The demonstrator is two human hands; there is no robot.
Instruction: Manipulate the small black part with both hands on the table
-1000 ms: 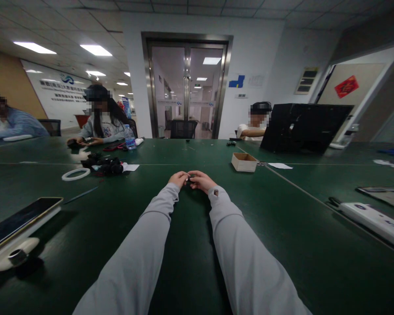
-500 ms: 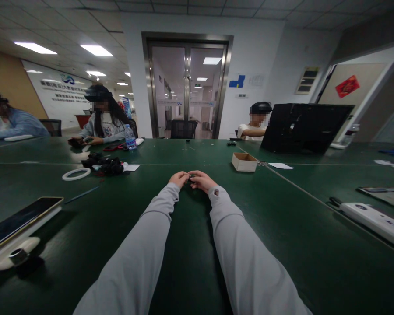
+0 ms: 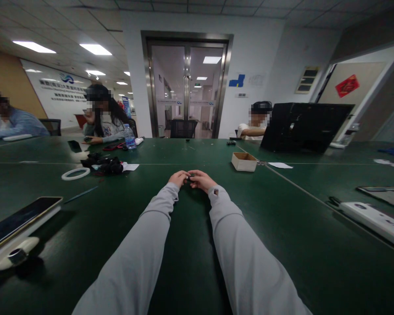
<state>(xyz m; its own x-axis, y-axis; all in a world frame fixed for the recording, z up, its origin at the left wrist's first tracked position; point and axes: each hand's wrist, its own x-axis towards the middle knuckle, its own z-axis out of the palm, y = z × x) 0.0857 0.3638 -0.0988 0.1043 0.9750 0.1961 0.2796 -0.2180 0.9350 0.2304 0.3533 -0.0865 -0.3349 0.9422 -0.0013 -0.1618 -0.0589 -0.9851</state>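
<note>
Both arms, in light grey sleeves, reach out over the green table (image 3: 265, 218). My left hand (image 3: 178, 178) and my right hand (image 3: 202, 180) meet just beyond the middle of the table. Between their fingertips is a small dark object (image 3: 188, 178) with a shiny spot; it is too small and too far off to name. The fingers of each hand are closed around it, and they cover most of it.
Right of my hands stands a small open box (image 3: 244, 162). Leftward lie black gear (image 3: 107, 165), a white ring (image 3: 75, 174), a thin blue stick (image 3: 82, 194) and a phone (image 3: 22, 221). A power strip (image 3: 374, 221) and a black monitor (image 3: 305, 127) are at right. Several people sit opposite.
My hands stay almost in place, the fingers shifting slightly on the small dark object. Across the table at left, a person has raised one hand toward their head.
</note>
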